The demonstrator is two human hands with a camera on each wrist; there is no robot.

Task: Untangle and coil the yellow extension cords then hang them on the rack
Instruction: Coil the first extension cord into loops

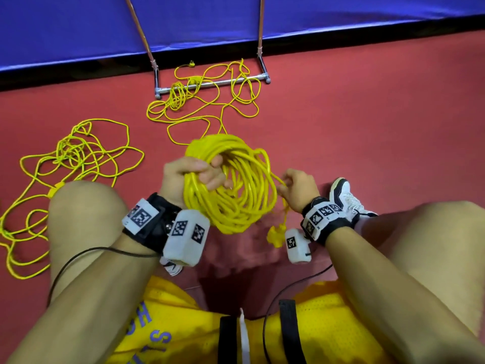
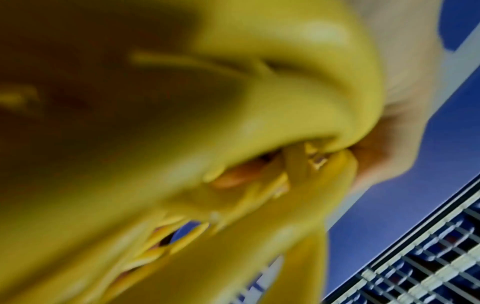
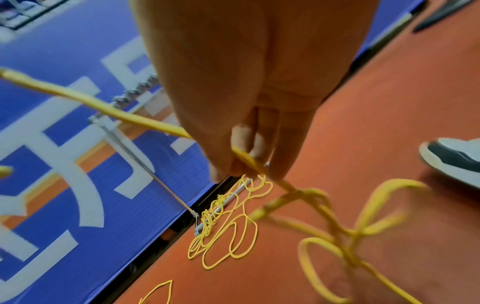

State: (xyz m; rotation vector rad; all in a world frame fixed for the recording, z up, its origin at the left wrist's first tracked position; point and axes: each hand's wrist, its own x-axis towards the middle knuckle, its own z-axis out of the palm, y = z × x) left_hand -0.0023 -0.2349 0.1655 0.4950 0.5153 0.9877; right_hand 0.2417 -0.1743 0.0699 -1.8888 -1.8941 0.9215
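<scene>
The cords point(image 1: 231, 179) wear smooth, slightly glossy yellow plastic sheathing, as does the plug point(image 1: 274, 236). The rack point(image 1: 210, 85) is shiny bare metal tubing. The floor point(image 1: 367, 114) is matt red with a fine-grained surface. The banner point(image 1: 78, 27) looks like smooth blue sheeting. The shorts point(image 1: 183, 337) are yellow mesh cloth.

The yellow mesh shorts point(image 1: 168, 334) carry purple letters; "H" and "S" can be made out, the rest cut off. The blue banner point(image 3: 52, 185) bears large white characters, too cropped to read. The wrist bands point(image 1: 141, 216) show black-and-white square coded markers.
</scene>
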